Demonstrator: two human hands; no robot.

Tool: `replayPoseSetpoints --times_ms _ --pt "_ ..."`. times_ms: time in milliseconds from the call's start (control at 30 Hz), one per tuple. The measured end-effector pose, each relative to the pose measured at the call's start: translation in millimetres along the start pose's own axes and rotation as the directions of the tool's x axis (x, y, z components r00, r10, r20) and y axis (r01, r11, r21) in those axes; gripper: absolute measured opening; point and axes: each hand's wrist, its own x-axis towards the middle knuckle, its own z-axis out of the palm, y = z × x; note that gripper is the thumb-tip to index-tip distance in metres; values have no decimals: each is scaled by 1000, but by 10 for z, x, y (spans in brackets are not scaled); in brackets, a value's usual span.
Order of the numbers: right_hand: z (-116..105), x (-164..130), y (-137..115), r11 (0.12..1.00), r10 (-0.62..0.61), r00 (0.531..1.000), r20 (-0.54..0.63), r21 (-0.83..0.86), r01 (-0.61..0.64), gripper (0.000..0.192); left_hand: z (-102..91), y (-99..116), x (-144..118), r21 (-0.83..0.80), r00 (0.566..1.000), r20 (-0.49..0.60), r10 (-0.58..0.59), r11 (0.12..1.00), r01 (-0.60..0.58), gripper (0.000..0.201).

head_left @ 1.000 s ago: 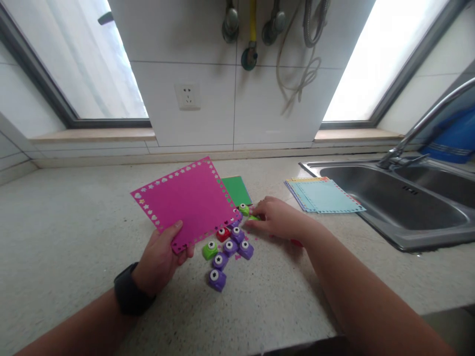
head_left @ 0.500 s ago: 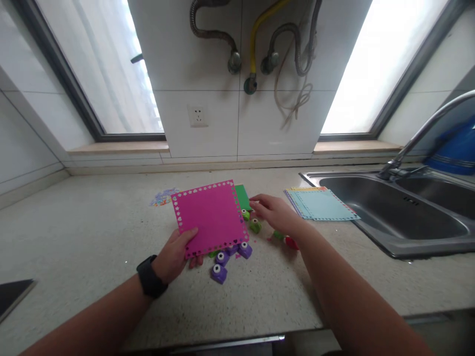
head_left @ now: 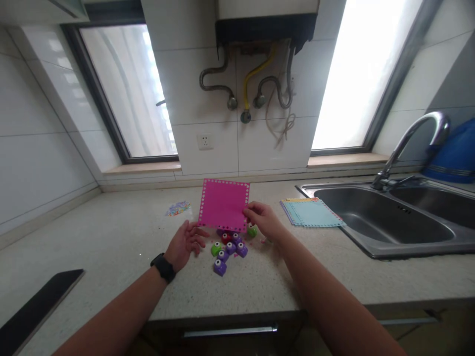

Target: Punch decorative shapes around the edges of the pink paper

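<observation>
A magenta sheet of paper point(head_left: 224, 203), with small shapes punched along its edges, is raised above the worktop. My right hand point(head_left: 264, 220) pinches its right edge between thumb and fingers. At the lower left corner of the sheet, my left hand point(head_left: 186, 241) is open with fingers spread; whether a fingertip touches the corner I cannot tell. Below the sheet lie several small craft punches: purple ones point(head_left: 219, 267), a red one point(head_left: 226, 238) and green ones point(head_left: 216, 248). Another green punch point(head_left: 252, 231) sits just beside my right fingers. The sheet covers whatever is behind it.
Stacked punched paper sheets point(head_left: 313, 213), light blue on top, lie left of the steel sink point(head_left: 356, 242). A heap of colourful paper bits point(head_left: 178, 208) is at the left back. A dark flat panel point(head_left: 40, 306) occupies the left front. The tap point(head_left: 399, 148) rises behind the sink.
The magenta sheet has moved right and away from me. My left hand has let go of it, and my right hand has taken its right edge. The head view has tilted up.
</observation>
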Motion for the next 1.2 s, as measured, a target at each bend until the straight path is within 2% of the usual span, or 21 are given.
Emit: replayPoseSetpoints --times_ms 100,200,267,333,400,500,567,667,833,1200 --pt "-52 -3 3 997 -49 988 -149 56 58 29 18 19 -114 216 996 -43 83 974 -72 49" --pt "-116 -24 1 989 -88 961 -261 96 117 31 18 15 -341 428 986 -33 161 894 -132 35" --pt "-157 -43 -17 982 -109 940 -323 110 151 31 -50 -9 -532 543 974 -4 226 818 -188 27" --pt "-184 -61 -49 976 -122 915 -384 120 180 31 -181 -61 -735 791 932 199 303 512 -335 33" --pt "-191 -75 -89 971 -130 893 -431 128 203 31 -342 -137 -934 878 908 306 285 284 -385 39" --pt "-176 -79 -157 964 -140 872 -469 136 228 31 -543 -241 -1184 925 897 347 275 61 -376 45" --pt "-158 -68 -210 960 -147 862 -485 141 243 31 -602 -278 -1284 925 891 368 266 -13 -379 48" --pt "-127 -43 -300 955 -159 850 -502 139 261 32 -590 -297 -1314 933 893 355 277 -40 -358 46" --pt "-85 -23 -451 953 -178 832 -525 118 279 34 -516 -329 -1259 949 896 302 327 -17 -313 42" --pt "-35 6 -642 955 -248 819 -518 11 296 35 -498 -298 -1277 947 891 290 349 28 -319 42"
